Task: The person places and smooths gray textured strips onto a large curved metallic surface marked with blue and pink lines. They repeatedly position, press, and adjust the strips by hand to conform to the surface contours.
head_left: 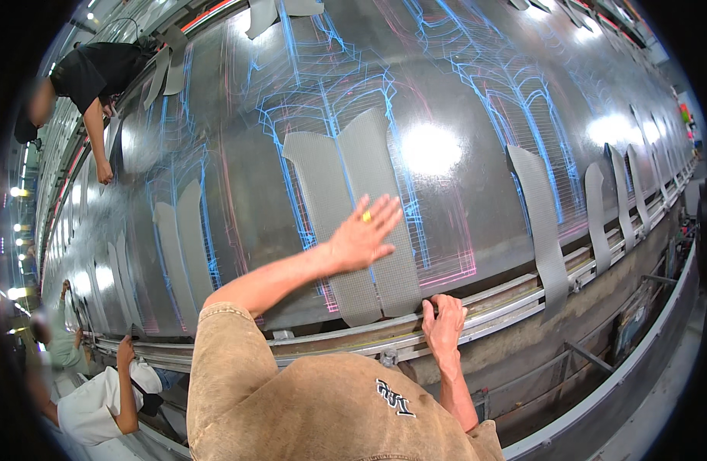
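Observation:
My left hand [365,237] lies flat, fingers spread with a yellow band on one of them, over two grey textured fabric pieces placed side by side. The left fabric piece [319,184] and the right fabric piece [366,157] sit on the dark table [253,177] within blue outlines, their lower ends reaching the near edge. My right hand [444,324] is just right of those ends, its bent fingers hooked over the metal edge rail [491,316]. No fabric shows in that hand.
To the right, a grey strip [539,207] hangs over the rail, with several more strips beyond. One person in black [104,73] leans in from the far left side; another in white [100,403] stands at the near left. Blue and pink outlines cover the table.

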